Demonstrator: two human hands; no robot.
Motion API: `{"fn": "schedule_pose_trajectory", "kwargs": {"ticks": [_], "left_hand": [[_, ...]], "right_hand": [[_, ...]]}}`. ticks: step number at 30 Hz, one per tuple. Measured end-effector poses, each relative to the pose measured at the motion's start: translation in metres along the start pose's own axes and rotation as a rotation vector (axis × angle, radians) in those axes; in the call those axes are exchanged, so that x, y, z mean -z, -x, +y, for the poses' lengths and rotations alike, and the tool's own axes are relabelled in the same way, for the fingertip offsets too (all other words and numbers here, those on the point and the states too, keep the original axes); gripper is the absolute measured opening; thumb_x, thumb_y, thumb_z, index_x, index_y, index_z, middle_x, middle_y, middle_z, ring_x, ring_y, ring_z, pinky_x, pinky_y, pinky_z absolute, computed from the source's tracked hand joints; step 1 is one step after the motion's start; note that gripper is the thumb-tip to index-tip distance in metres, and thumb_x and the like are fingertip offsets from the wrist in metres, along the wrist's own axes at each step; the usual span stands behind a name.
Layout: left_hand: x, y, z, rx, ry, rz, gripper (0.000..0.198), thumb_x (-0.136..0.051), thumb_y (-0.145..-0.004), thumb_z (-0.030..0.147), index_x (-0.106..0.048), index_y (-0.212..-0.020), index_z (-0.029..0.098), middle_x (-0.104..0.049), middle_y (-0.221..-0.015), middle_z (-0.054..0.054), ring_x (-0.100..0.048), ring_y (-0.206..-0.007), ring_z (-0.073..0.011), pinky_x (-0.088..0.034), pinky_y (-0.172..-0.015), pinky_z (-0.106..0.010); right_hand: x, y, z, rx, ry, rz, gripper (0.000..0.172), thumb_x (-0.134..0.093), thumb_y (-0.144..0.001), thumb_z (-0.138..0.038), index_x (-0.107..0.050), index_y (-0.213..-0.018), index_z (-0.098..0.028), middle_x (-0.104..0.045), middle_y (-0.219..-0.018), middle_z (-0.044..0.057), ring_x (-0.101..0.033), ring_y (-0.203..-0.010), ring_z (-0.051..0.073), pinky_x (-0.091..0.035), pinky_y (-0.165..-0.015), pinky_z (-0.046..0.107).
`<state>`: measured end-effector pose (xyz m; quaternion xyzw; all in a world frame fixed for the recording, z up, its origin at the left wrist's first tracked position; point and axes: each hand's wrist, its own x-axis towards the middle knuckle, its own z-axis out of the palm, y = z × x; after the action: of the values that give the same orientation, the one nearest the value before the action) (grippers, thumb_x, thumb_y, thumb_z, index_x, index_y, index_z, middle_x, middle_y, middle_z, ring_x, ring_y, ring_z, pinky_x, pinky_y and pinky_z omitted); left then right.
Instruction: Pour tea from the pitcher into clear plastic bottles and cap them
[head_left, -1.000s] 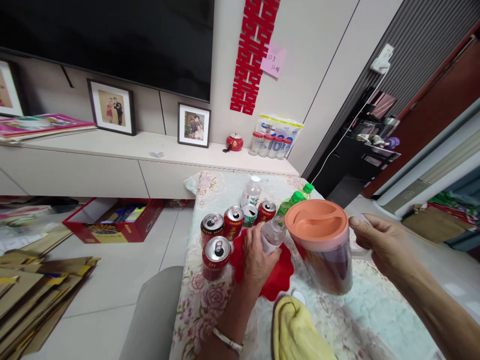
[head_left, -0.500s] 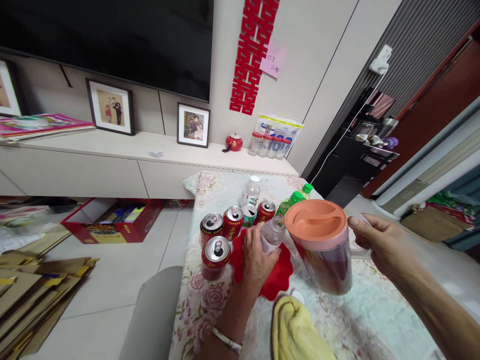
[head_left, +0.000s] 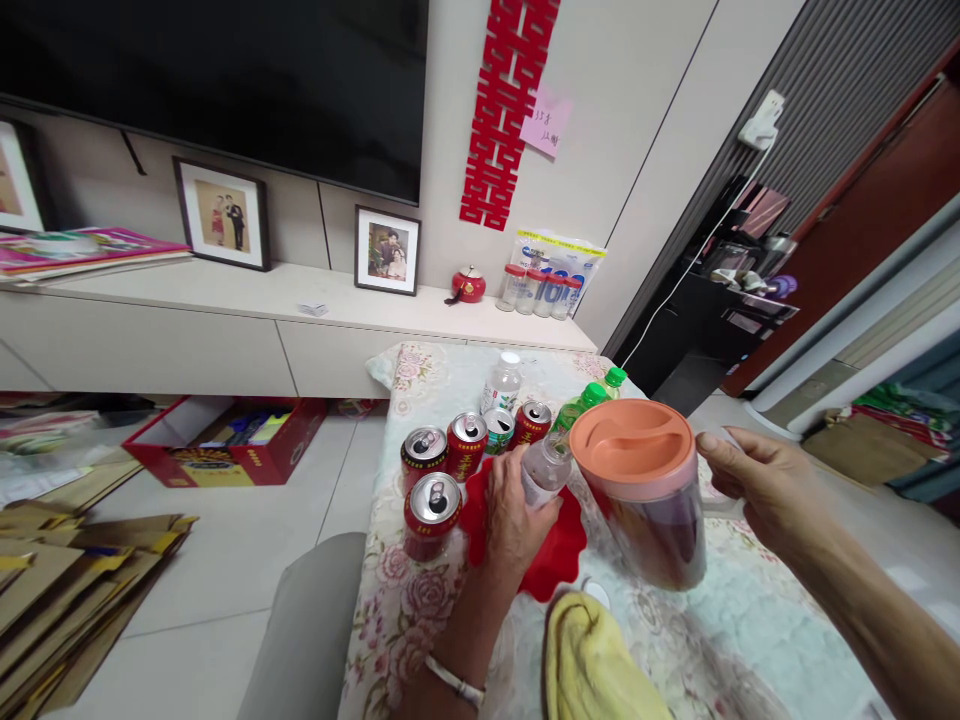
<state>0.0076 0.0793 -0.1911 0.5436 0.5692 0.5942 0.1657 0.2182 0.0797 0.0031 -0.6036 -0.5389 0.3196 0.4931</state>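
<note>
My left hand [head_left: 516,520] is wrapped round a clear plastic bottle [head_left: 546,470] with its mouth uncovered, tilted slightly over a red scalloped plate [head_left: 562,550]. In my right hand [head_left: 750,465] is the handle of a pitcher [head_left: 649,520] with an orange lid, holding dark reddish-brown liquid. The pitcher leans left, its rim beside the bottle's mouth; whether liquid flows between them I cannot make out. Several opened red drink cans [head_left: 433,505] stand left of and behind the plate, with a green-and-silver can [head_left: 498,430] among them. A small white cap [head_left: 598,593] lies near the plate.
Behind the cans stand a white-capped bottle [head_left: 501,382] and green-capped bottles [head_left: 585,402]. A yellow cloth [head_left: 596,665] lies at the front of the flower-patterned tablecloth [head_left: 420,590]. A grey stool [head_left: 311,630] is at the left, and a low cabinet [head_left: 337,345] runs behind.
</note>
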Motion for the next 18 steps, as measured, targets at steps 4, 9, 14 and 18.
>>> {"fn": "schedule_pose_trajectory", "kwargs": {"ticks": [4,9,14,18], "left_hand": [[-0.0011,0.0003,-0.0004,-0.004,-0.004,0.012,0.081,-0.080,-0.062,0.004,-0.051,-0.135,0.023,-0.064,-0.126,-0.012,-0.063,-0.120,-0.0337,-0.054,-0.103,-0.053],[-0.0011,0.0006,-0.0004,-0.004,-0.020,0.009,0.081,-0.081,-0.063,0.006,-0.050,-0.136,0.023,-0.065,-0.125,-0.011,-0.064,-0.119,-0.0325,-0.055,-0.102,-0.051],[-0.0005,0.0007,-0.0002,-0.003,-0.009,0.006,0.082,-0.081,-0.062,0.005,-0.050,-0.136,0.022,-0.063,-0.126,-0.012,-0.063,-0.120,-0.0336,-0.055,-0.104,-0.052],[-0.0002,0.0004,0.0001,-0.002,0.003,-0.008,0.081,-0.080,-0.063,0.004,-0.050,-0.136,0.022,-0.063,-0.126,-0.013,-0.062,-0.120,-0.0340,-0.054,-0.104,-0.053]], "right_hand": [[-0.0017,0.0005,-0.0022,-0.010,-0.008,0.008,0.070,-0.095,-0.049,-0.066,-0.041,-0.049,-0.021,-0.025,-0.058,-0.008,-0.022,-0.055,0.009,-0.015,-0.051,0.026],[-0.0013,0.0005,-0.0010,-0.017,-0.018,-0.007,0.069,-0.095,-0.049,-0.066,-0.042,-0.049,-0.021,-0.025,-0.057,-0.008,-0.021,-0.055,0.009,-0.015,-0.051,0.027],[0.0011,-0.0021,0.0016,-0.010,-0.013,-0.005,0.069,-0.095,-0.051,-0.065,-0.042,-0.050,-0.021,-0.026,-0.058,-0.008,-0.022,-0.055,0.009,-0.015,-0.051,0.026],[0.0032,-0.0035,0.0037,0.002,-0.009,-0.010,0.069,-0.094,-0.053,-0.065,-0.042,-0.051,-0.021,-0.026,-0.058,-0.008,-0.022,-0.055,0.009,-0.015,-0.050,0.026]]}}
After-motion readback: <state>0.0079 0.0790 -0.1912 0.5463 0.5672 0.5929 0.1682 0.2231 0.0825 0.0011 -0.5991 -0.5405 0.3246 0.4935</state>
